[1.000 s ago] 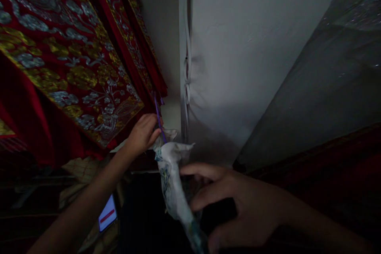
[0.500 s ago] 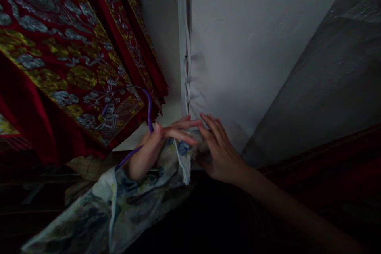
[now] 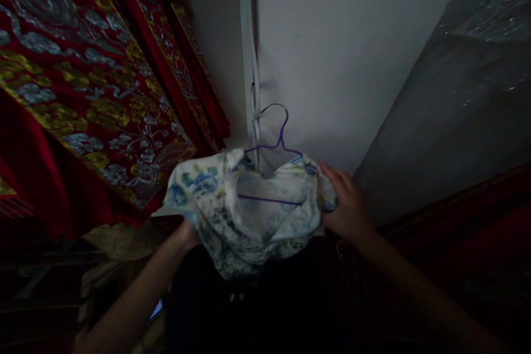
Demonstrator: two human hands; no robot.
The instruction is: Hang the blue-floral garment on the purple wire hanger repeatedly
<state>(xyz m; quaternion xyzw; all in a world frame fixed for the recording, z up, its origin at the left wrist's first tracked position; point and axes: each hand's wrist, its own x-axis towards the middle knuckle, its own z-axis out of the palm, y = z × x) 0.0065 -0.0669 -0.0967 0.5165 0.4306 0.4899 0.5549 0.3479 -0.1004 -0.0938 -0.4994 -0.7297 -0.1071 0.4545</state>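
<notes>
A white garment point(image 3: 203, 182) with blue and yellow flowers hangs on a purple clothes hanger point(image 3: 282, 141) in front of me. The hanger's hook stands up above the neckline, and its lower bar shows inside the neck opening. My right hand point(image 3: 346, 204) is closed on the garment's right shoulder, fingers along its edge. At the other side, my left hand point(image 3: 189, 234) reaches in beneath the cloth. Its fingers are hidden by the garment, so their grip does not show.
Red cloth with gold and silver embroidery point(image 3: 112, 83) hangs at left. Ahead, white cords point(image 3: 254, 55) run down a pale wall point(image 3: 323, 38). Clear plastic sheeting point(image 3: 456, 99) covers something at right. A checked cloth point(image 3: 120, 240) lies low at left.
The purple hanger has moved from my left hand and wrist to inside the garment, which is now upright and spread. My hands have parted to its two sides.
</notes>
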